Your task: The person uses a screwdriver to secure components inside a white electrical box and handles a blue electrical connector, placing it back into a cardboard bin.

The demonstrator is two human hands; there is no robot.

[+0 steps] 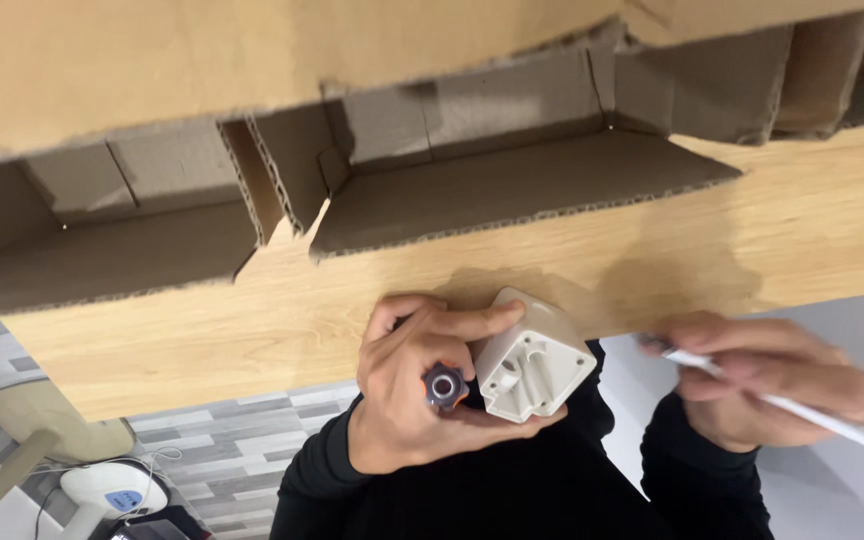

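Black sleeves (472,490) fill the near edge of the view, one running to each hand above the edge of a pale wood bench (252,320).

At far left, below the bench, sit a grey plank floor (222,450) and a white device with a blue mark (107,490), untouched.

Left of centre, the left hand (407,390) is wrapped around two things at once. Its grip is clamped on a small white plastic housing (532,362), thumb over the top and fingers under it, so the open, ribbed face with its screw holes is tilted toward the camera. That tilt appears meant to keep the holes in sight. Tucked in the same fist, just left of the housing and touching it, is a screwdriver handle (445,385), dark with orange, seen end-on. The housing hangs just above the near edge of the bench, not resting on it.

To the right, the right hand (772,385) pinches a thin white cord or strip (822,420), grip closed on it; it trails off to the lower right. This hand is blurred and stands near the housing but apart from it.

Across the far side, open brown cardboard boxes (472,190) lie on the bench, flaps spread.
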